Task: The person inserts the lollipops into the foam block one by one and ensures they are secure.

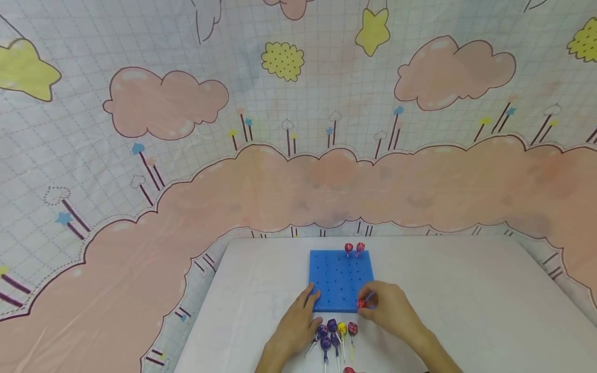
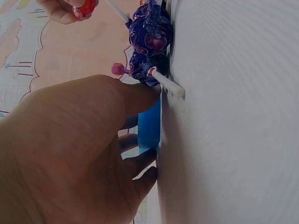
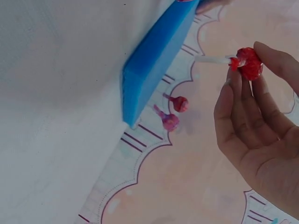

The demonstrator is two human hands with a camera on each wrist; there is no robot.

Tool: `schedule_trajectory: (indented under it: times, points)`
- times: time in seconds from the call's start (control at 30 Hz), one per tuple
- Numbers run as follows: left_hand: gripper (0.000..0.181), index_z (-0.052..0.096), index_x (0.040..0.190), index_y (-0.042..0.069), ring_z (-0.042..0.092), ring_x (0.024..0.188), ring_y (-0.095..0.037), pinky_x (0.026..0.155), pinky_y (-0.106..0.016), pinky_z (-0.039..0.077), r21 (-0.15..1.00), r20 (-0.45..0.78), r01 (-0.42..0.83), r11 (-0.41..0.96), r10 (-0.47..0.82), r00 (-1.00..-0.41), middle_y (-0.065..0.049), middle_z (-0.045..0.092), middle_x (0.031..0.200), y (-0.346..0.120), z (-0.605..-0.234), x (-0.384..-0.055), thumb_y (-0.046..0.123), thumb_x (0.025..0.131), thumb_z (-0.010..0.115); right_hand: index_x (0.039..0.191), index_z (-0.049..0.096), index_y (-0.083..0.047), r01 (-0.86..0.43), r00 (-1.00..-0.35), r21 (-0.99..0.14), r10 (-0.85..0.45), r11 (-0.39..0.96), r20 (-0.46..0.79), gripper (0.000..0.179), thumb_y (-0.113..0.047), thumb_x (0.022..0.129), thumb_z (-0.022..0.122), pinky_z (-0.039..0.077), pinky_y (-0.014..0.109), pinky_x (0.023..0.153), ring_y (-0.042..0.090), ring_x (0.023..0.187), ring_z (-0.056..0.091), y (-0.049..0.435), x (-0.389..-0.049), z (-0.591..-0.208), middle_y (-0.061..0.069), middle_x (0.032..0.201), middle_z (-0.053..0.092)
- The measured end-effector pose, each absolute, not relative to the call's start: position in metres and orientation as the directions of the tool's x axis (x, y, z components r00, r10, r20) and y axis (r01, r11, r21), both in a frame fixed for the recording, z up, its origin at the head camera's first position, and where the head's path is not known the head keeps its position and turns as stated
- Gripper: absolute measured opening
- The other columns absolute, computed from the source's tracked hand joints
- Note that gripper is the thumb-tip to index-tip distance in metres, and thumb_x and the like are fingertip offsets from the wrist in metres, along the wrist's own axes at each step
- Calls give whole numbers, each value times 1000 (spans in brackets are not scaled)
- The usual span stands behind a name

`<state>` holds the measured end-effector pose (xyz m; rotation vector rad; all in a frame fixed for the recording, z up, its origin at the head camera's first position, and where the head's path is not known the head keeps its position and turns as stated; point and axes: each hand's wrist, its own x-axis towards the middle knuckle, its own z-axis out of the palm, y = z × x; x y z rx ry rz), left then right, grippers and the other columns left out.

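Note:
My right hand (image 1: 392, 308) pinches a red-wrapped lollipop (image 3: 251, 64) by its candy head between thumb and fingers. Its white stick points away from the palm, over the near right corner of a blue board (image 1: 328, 290) dotted with small holes. Two lollipops, one red (image 1: 349, 247) and one pink (image 1: 360, 247), stand upright at the board's far right edge. My left hand (image 1: 294, 327) rests with extended fingers along the board's near left side. Its thumb lies close beside purple lollipops (image 2: 149, 35).
In front of the board lie several purple lollipops (image 1: 325, 343), a yellow one (image 1: 342, 328) and a dark red one (image 1: 353, 329), sticks toward me. Another red lollipop (image 1: 349, 370) shows at the bottom edge. The white table (image 1: 261, 280) meets a cloud-patterned cloth (image 1: 280, 191) behind.

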<state>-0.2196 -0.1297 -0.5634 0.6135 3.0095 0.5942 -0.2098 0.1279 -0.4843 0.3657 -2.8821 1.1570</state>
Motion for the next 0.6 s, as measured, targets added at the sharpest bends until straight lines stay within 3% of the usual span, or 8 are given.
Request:
schedule_trajectory:
  times: [0.27, 0.6]
  points:
    - [63, 40, 160, 10, 34, 154, -32, 122, -48, 37, 374, 43, 361, 855, 372, -927, -12, 24, 171, -128, -563, -220, 33, 105, 62, 108, 76, -16, -214, -977, -708, -166, 673, 137, 31, -5, 82, 88, 63, 40, 85, 13, 90, 67, 126, -210, -483, -8, 99, 71]
    - [64, 40, 160, 11, 34, 154, -32, 122, -48, 37, 364, 33, 351, 863, 364, -931, -11, 25, 171, -127, -562, -220, 34, 105, 63, 105, 76, -17, -266, -962, -720, -133, 640, 237, 26, -6, 84, 88, 63, 42, 90, 12, 94, 69, 127, -214, -485, -10, 98, 69]
